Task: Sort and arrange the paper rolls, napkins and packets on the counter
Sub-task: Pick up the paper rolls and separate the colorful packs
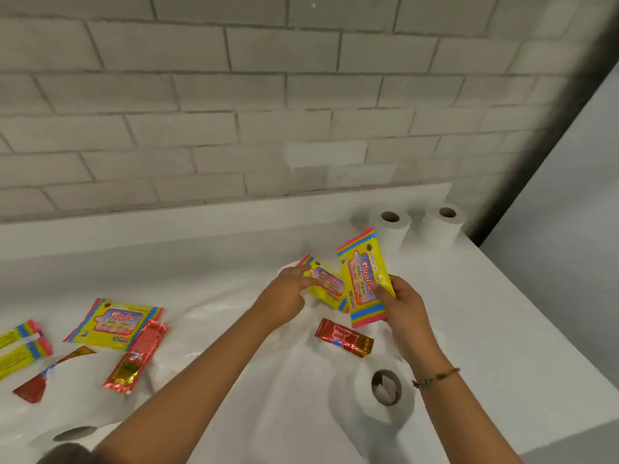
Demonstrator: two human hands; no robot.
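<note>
On counter [485,313], right hand [407,306] gripping "Giggles" packet [363,276], left hand [284,293] touching another [326,284]

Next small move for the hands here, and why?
Probably pinch the lying yellow packet with the left hand, which touches it, and stack it with the matching packet held by the right hand. Both are the same kind, so pairing them suits the sorting.
</note>
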